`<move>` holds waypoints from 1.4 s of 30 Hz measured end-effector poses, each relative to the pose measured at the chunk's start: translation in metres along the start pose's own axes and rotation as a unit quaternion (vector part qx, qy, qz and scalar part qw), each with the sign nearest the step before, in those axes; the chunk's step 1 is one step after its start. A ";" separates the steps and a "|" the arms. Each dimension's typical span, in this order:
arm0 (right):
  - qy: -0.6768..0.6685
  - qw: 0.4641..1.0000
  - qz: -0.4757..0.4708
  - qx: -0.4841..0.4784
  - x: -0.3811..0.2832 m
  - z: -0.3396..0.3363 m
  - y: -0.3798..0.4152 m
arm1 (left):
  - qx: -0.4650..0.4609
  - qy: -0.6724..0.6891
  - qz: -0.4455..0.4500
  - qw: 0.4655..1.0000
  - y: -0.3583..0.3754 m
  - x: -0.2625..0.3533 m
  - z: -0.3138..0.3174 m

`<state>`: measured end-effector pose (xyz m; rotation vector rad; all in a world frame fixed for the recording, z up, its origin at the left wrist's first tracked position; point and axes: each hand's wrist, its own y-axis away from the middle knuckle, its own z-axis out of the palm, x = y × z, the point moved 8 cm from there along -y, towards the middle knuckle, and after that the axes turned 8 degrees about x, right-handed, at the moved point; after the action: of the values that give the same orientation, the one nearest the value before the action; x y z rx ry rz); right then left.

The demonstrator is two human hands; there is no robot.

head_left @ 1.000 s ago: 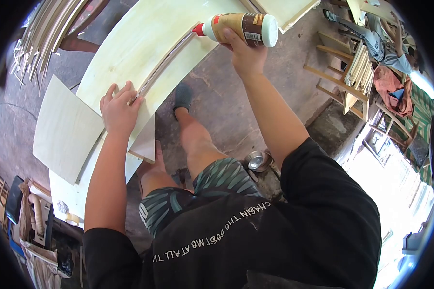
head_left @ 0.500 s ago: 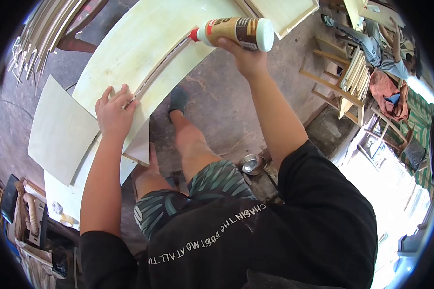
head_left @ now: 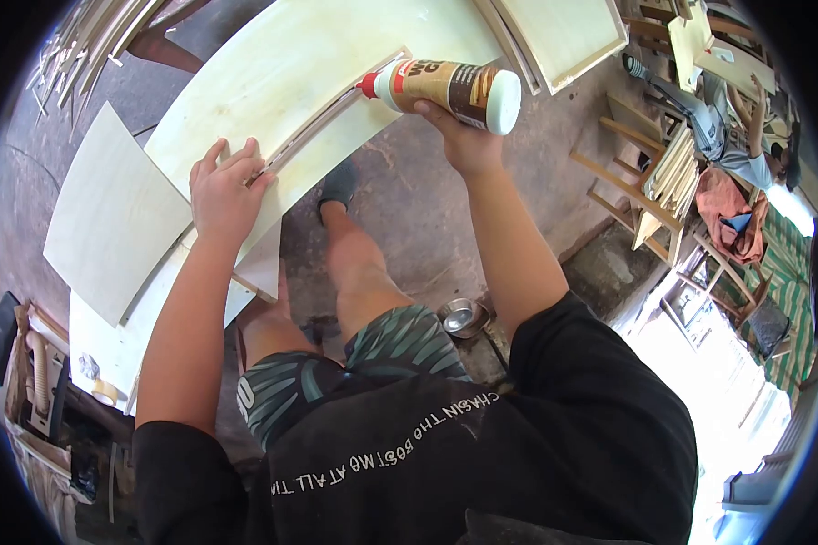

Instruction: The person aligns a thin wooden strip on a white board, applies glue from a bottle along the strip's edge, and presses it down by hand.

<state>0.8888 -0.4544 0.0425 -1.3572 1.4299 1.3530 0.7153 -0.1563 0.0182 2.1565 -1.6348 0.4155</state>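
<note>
A glue bottle (head_left: pixel 445 89) is gripped in the right hand (head_left: pixel 463 136), whose fingers are closed round its brown-labelled body from beneath. It is held nearly level, tipped slightly down, so that the red nozzle is brought to the far end of a thin wooden strip (head_left: pixel 323 118); this posture suits running glue along the strip, though no bead of glue can be made out.

The strip is laid lengthwise on a long pale board (head_left: pixel 273 64), which serves as the surface. Its near end is pinned under the fingertips of the left hand (head_left: pixel 223 195); the fingers are spread and pressed flat, not curled round anything, apparently so that the strip is kept from sliding while the nozzle works at the other end. The strip thus runs from the left fingers to the nozzle just ahead of the right fingers.

Just outside the left fingers, a square plywood sheet (head_left: pixel 109 227) is lying partly over the board's end. Beyond the right fingers, a framed panel (head_left: pixel 563 32) is resting at the board's far end. Below both hands, the concrete floor (head_left: pixel 418 209) is seen, with a small metal bowl (head_left: pixel 463 318) standing on it. Well apart to the right of the right fingers, another person (head_left: pixel 727 127) is seated among wooden frames.
</note>
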 end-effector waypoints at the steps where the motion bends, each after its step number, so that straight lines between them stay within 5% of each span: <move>1: -0.004 1.000 0.002 0.004 0.001 0.000 0.002 | 0.000 0.002 -0.003 1.000 0.000 -0.001 0.000; 14: 0.014 0.997 0.056 -0.055 0.013 0.038 0.039 | 0.006 0.004 0.009 1.000 0.000 0.002 -0.003; 42: 0.178 0.967 -0.038 -0.178 0.009 0.104 0.082 | 0.032 0.012 -0.028 0.999 0.009 -0.007 0.001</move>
<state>0.7921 -0.3638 0.0320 -1.9510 1.3831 1.4116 0.7047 -0.1536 0.0151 2.2298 -1.5632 0.4803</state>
